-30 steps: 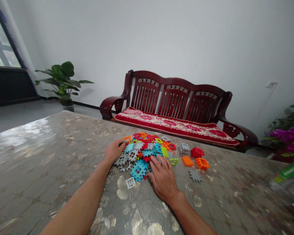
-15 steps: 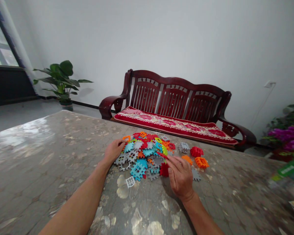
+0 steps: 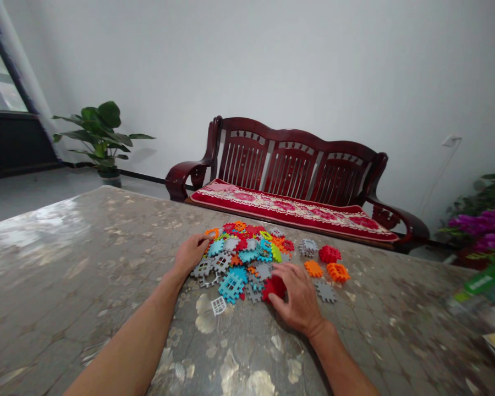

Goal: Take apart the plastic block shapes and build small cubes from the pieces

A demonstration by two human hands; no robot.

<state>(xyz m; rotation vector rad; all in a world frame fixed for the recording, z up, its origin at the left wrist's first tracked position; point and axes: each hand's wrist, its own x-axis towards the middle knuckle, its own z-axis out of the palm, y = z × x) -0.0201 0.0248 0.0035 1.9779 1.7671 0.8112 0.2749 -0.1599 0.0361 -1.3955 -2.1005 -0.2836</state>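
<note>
A heap of toothed plastic building tiles (image 3: 247,256) in red, blue, grey, orange and green lies on the table. My left hand (image 3: 193,254) rests against the heap's left side, its fingers stretched over the edge tiles and holding nothing that I can see. At the heap's near right corner, my right hand (image 3: 297,294) has its thumb and fingers around a stack of red tiles (image 3: 274,287), partly hidden by the hand. Left of that stack are a blue window tile (image 3: 232,287) and a small white window piece (image 3: 218,306).
Right of the heap sit grey tiles (image 3: 308,247), a red stack (image 3: 329,253), an orange tile (image 3: 313,269), an orange stack (image 3: 337,272) and a flat grey tile (image 3: 325,292). Behind the patterned table (image 3: 119,264) stands a wooden bench (image 3: 291,165). Purple flowers (image 3: 482,228) are at right.
My right hand has moved left and down with a red tile, from above the heap's edge to the red stack. My left hand stays at the heap's left side.
</note>
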